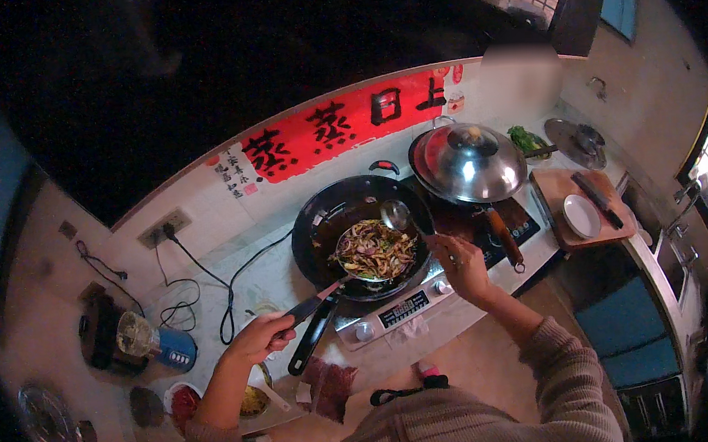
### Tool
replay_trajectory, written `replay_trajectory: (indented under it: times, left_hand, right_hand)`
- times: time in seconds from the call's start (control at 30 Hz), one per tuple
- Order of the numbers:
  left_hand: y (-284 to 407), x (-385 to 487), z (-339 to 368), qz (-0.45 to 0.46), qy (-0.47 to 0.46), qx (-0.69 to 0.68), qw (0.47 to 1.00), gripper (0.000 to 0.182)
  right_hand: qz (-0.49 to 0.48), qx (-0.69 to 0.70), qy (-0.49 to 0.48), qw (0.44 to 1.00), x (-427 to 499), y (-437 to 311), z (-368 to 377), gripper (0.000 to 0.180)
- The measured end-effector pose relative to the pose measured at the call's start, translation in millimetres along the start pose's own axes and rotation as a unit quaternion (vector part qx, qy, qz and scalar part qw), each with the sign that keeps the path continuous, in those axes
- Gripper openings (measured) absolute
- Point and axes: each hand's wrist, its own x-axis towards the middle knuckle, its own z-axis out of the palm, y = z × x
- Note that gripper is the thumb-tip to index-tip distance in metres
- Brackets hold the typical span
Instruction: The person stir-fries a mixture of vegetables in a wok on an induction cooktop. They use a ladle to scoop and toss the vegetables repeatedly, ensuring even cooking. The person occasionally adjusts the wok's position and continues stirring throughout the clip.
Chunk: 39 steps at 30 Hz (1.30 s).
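My left hand (259, 337) grips the dark handle of a strainer (316, 302), whose bowl sits over the wok. Heaped in it are browned, sliced pieces of food (375, 249), some purplish like shallot or onion. A black wok (308, 227) stands on a control-panelled induction cooker (371, 327), with dark liquid visible at its far side. My right hand (463, 269) is closed around the handle of a metal ladle (395, 214). The ladle's bowl hangs above the wok, just behind the strained food. The wok's long black handle (314, 341) points toward me, below the strainer.
Right of the wok, a lidded pan (479, 157) stands on a black hob. Beyond are a cutting board (543, 201), white bowl (581, 216) and knife (596, 199). At left are a blue blender (175, 347), power cords (227, 297), a red-filled bowl (185, 402) and a bagged reddish ingredient (331, 386).
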Motion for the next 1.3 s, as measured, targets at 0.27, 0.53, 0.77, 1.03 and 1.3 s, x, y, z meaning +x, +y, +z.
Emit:
replay_trajectory:
  times: [0.27, 0.53, 0.77, 1.03, 1.3]
  left_hand:
    - [16, -12, 11, 0.019, 0.061, 0.007, 0.998, 0.016]
    - [25, -17, 24, 0.042, 0.117, 0.047, 0.991, 0.014]
    - [29, -16, 55, 0.048, 0.177, 0.072, 0.98, 0.017]
    - [20, -8, 65, 0.049, 0.235, 0.095, 0.966, 0.02]
    - [10, 6, 64, 0.049, 0.21, 0.089, 0.972, 0.018]
  right_hand:
    - [0.021, -0.002, 0.015, 1.0, 26, 37, 2, 0.017]
    - [-0.132, -0.032, -0.128, 0.983, 69, 92, 26, 0.031]
    - [-0.239, -0.024, -0.213, 0.947, 115, 119, 55, 0.034]
    - [-0.25, -0.038, -0.247, 0.936, 136, 142, 65, 0.028]
    - [-0.202, 0.024, -0.254, 0.946, 129, 145, 32, 0.027]
